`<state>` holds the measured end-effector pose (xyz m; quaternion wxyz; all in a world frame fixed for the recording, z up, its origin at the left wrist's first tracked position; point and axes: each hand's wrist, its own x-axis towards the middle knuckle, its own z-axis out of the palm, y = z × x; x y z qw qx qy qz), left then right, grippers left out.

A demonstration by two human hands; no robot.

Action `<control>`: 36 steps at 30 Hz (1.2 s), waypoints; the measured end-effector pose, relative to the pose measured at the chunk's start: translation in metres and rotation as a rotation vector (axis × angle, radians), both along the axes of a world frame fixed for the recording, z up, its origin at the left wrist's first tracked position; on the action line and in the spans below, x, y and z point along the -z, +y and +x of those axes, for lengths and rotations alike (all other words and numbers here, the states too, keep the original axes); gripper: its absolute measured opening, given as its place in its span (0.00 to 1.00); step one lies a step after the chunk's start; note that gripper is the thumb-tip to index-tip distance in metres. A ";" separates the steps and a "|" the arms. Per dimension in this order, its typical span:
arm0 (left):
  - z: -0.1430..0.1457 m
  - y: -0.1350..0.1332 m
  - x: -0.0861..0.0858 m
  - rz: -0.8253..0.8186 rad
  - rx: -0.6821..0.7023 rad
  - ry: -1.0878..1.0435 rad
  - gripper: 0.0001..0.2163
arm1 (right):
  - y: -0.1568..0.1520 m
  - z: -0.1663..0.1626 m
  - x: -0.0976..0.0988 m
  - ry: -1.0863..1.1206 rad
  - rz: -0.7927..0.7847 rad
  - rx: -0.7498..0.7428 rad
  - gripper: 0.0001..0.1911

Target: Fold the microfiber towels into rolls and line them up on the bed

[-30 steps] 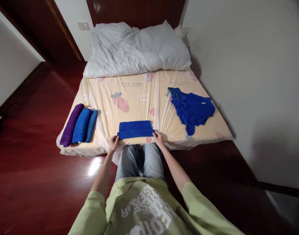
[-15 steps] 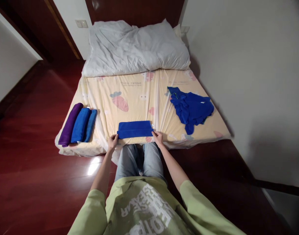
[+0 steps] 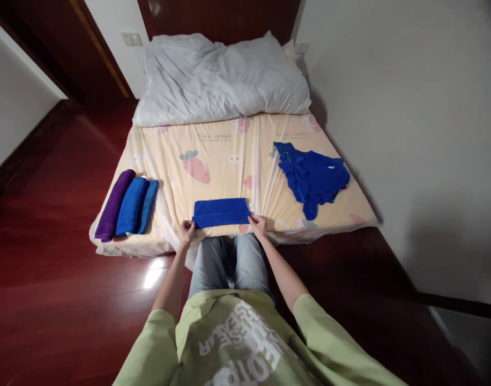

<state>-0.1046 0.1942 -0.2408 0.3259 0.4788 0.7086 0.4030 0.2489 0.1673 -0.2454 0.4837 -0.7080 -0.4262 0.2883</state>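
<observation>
A blue towel [image 3: 221, 211] lies at the near edge of the bed, its front strip folded over into a narrow band. My left hand [image 3: 186, 231] pinches the left end of that fold. At the right end, my right hand [image 3: 258, 225] grips the other corner between thumb and fingers, with a small white tag just above it. To the left sit a purple rolled towel [image 3: 116, 206], a blue folded towel [image 3: 131, 206] and a smaller blue towel [image 3: 148, 207], side by side. A crumpled heap of blue cloth [image 3: 315, 177] rests on the right.
The bed [image 3: 225, 155] has a yellow sheet with carrot prints. A grey-white quilt [image 3: 225, 80] is bunched against the dark headboard [image 3: 221, 19]. A white wall [image 3: 410, 134] runs along the right side. Dark red floor [image 3: 48, 268] lies to the left.
Both hands stay on the towel's fold, with only a very slight inward shift of the fingers. The towels and the heap stay where they were.
</observation>
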 end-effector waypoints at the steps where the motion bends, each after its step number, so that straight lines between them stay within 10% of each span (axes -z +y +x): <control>1: 0.001 -0.001 -0.002 0.007 -0.006 0.043 0.12 | -0.001 -0.001 -0.001 -0.026 -0.007 -0.003 0.22; 9: 0.013 -0.014 -0.020 0.217 0.112 0.370 0.08 | -0.008 -0.007 -0.021 -0.361 0.103 -0.111 0.07; 27: -0.004 -0.009 -0.024 0.199 0.441 0.420 0.23 | -0.017 0.008 -0.018 -0.383 0.148 -0.468 0.31; 36: 0.008 -0.003 -0.039 0.242 0.486 0.601 0.19 | -0.004 0.005 -0.015 -0.352 0.089 -0.411 0.31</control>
